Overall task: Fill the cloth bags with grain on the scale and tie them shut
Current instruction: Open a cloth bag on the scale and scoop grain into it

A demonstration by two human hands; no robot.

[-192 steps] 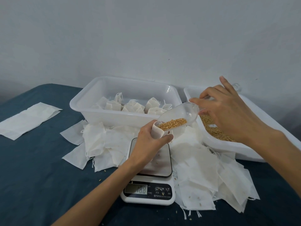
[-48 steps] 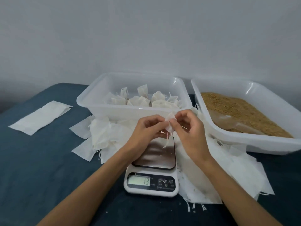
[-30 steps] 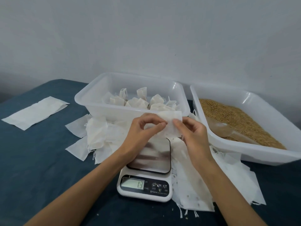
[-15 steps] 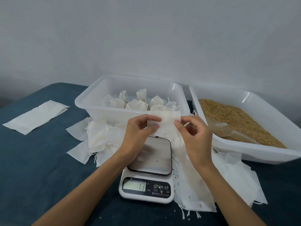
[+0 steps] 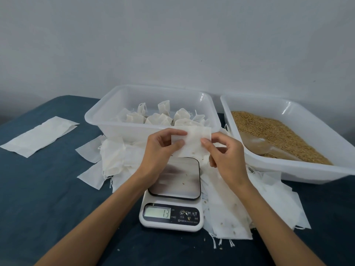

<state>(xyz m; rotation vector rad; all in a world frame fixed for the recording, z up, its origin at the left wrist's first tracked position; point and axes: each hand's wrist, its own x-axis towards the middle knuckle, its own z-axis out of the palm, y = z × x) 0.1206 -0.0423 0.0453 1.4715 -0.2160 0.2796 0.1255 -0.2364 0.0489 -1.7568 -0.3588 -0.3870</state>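
While both hands [image 5: 159, 148] [image 5: 226, 156] pinch flat empty bag [image 5: 191, 142] above scale [image 5: 173, 191], rub layers apart; open mouth fully before scooping grain [image 5: 278, 131].

Both hands hold a flat, empty cloth bag [image 5: 192, 142] above the back edge of the scale [image 5: 173, 196]. The left hand [image 5: 160, 148] pinches its left edge between thumb and fingers, and the right hand [image 5: 224, 153] pinches its right edge. The scale's display reads 13, and its steel plate carries a few stray grains. Loose empty bags [image 5: 228, 214] lie heaped around the scale on the dark blue surface [image 5: 48, 189]. Behind, a white tub [image 5: 107, 120] holds filled, tied bags [image 5: 163, 117]. To its right, a second tub [image 5: 307, 169] holds grain [image 5: 272, 129] with a clear scoop [image 5: 257, 146] lying in it.
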